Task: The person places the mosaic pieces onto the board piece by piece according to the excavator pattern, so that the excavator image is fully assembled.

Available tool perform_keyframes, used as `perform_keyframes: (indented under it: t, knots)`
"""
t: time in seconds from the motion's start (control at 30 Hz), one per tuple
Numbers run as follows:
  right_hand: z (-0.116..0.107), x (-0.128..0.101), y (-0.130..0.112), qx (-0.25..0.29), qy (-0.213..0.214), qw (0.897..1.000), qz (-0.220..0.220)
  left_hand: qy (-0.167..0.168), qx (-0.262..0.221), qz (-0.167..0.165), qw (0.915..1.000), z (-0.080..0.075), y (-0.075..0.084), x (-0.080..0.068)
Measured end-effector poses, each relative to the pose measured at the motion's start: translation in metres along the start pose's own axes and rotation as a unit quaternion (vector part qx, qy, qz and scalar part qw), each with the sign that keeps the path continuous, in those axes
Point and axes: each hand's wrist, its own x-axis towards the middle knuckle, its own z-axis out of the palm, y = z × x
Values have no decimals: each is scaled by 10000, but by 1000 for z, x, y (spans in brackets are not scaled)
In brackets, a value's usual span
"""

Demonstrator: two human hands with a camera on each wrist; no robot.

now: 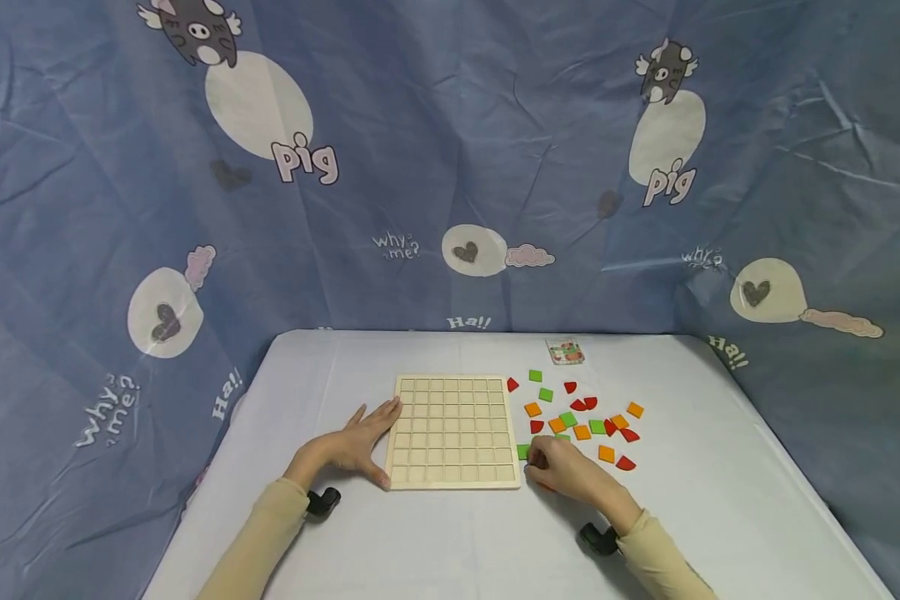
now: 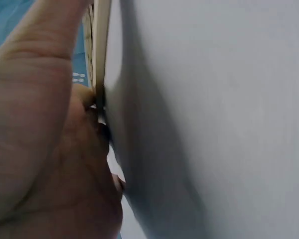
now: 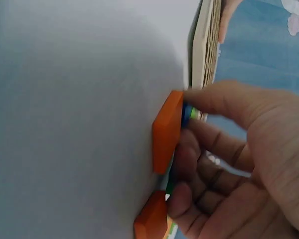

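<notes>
A square wooden grid board [image 1: 453, 432] lies flat on the table. My left hand [image 1: 356, 442] rests at its left edge, fingers spread and thumb at the near corner; in the left wrist view the palm [image 2: 55, 164] is beside the board's side. Just off the near right corner, my right hand [image 1: 566, 471] has curled fingers. In the right wrist view, thumb and forefinger pinch a small blue piece [image 3: 186, 114], mostly hidden. An orange tile [image 3: 167, 132] stands close in front of these fingertips, and a second orange tile [image 3: 152, 216] is lower. A green tile [image 1: 523, 452] lies between board and hand.
Loose red wedge pieces [image 1: 626, 463], orange squares [image 1: 606, 453] and green squares [image 1: 536, 376] are scattered right of the board. A small clear box [image 1: 566, 352] with coloured contents is at the back. A blue printed cloth [image 1: 390, 167] hangs behind the white table [image 1: 450, 542].
</notes>
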Motion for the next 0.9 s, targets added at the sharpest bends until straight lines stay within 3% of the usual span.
perform_keyframes:
  t: [0.3,0.47,0.67,0.9]
  knots:
    - [4,10,-9,14,513,9963,694,165,-73,-46,9998,5,0,-1]
    - [5,8,-8,84,561,9953,790,149,-68,60,9998,6,0,-2]
    - [-4,3,0,139,222,9980,573,181,-165,70,9997,7,0,-2]
    - [-10,0,10,-222,-126,9996,-97,154,-287,102,9994,5,2,-2]
